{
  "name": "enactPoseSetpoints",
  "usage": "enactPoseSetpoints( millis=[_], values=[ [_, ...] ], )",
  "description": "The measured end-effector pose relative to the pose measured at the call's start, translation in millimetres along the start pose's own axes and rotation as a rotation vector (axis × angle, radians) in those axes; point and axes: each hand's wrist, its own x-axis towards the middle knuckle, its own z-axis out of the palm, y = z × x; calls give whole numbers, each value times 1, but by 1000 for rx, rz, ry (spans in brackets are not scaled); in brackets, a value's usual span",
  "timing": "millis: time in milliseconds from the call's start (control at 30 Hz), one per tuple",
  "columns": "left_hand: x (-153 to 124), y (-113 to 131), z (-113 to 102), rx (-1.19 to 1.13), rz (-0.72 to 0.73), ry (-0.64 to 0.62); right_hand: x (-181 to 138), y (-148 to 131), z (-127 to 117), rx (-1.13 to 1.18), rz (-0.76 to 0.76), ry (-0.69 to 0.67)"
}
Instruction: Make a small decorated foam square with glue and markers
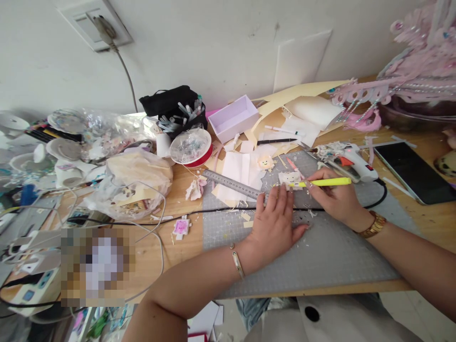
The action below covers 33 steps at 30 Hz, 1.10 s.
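- White wall point(221, 42) behind a wooden bench point(194, 242).
- Left grip point(273, 223) lies flat over a gray mat point(320, 261), unclenched, ruler point(231, 184) just ahead-left.
- Right grip point(331, 197) pinches a yellow pen point(337, 182), pointing toward a white piece point(289, 177) ahead of left grip.

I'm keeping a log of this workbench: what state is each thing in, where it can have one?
Slim yellow pen-like tool: held in the right hand
Left hand: open, palm down
White hot-glue gun: lying down, power unclear
Black flat smartphone: face up, screen dark
Lilac rectangular box: open-topped
Black fabric pouch: open, pens inside
Grey power plug: plugged into white wall socket
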Motion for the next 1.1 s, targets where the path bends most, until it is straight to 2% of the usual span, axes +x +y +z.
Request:
enactPoseSetpoints(
  millis=[333,1100],
  values=[
    [0,-1,0,-16,3,5,-1,2,0,54,61,38],
    [0,-1,0,-24,-1,7,2,-1,-2,101,126,28]
  ],
)
